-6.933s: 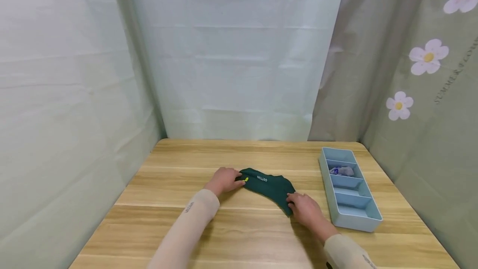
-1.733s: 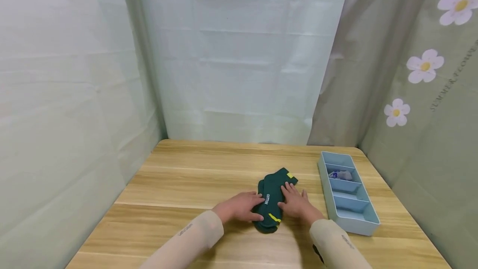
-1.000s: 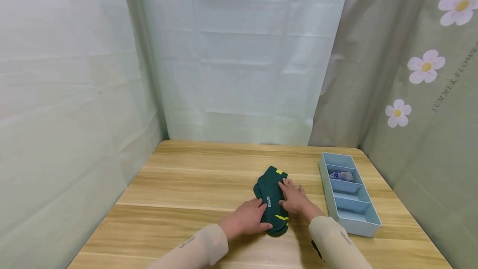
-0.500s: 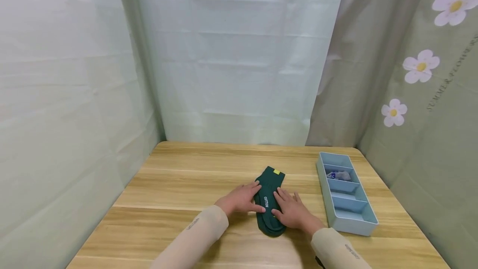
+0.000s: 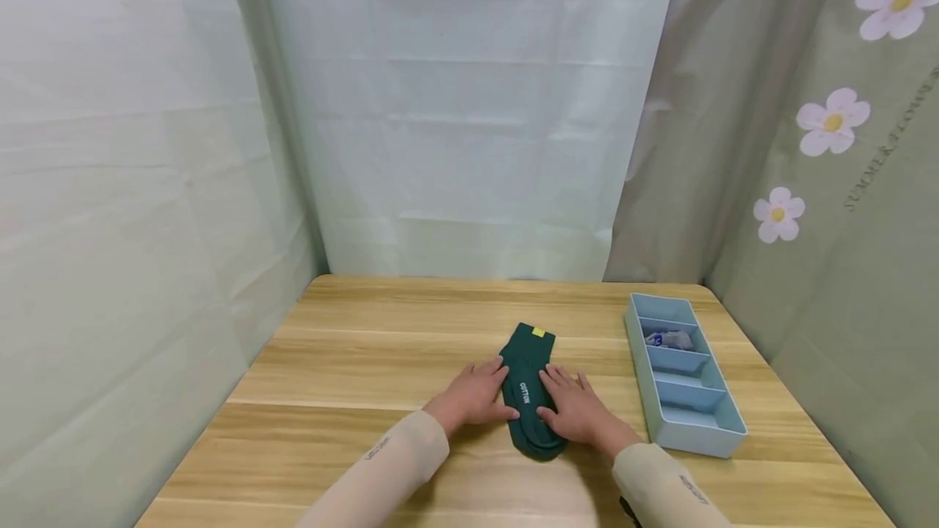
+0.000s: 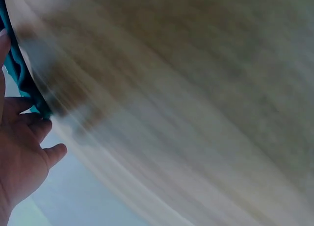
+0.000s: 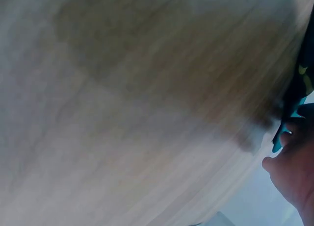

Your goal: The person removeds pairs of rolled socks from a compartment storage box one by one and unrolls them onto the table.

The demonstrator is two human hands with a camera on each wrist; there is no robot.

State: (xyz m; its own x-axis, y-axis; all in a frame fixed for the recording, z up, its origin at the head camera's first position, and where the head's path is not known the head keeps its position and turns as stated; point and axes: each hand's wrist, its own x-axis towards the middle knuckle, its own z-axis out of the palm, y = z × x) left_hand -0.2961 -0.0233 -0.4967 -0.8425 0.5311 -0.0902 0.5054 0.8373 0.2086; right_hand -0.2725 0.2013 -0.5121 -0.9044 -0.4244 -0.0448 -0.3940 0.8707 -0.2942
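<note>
Dark green sock [image 5: 530, 388] with yellow tab; pale blue tray [image 5: 707, 438]; light wood table [image 5: 367, 365].

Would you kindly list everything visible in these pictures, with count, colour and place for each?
socks: one stacked pair, dark green with yellow marks and white lettering, lying lengthwise at the middle of the table.
organizer tray: one, light blue, four compartments, at the table's right edge.
small bundle: one, grey and blue, in the tray's second compartment from the far end; too small to tell what it is.
table: one, light wood.
curtains: pale green behind and on the left; a grey-green one with white flowers on the right.
sleeves: two, beige, on both forearms.
left hand: one, fingers flat on the socks' left side.
right hand: one, fingers flat on the socks' right side.
</note>
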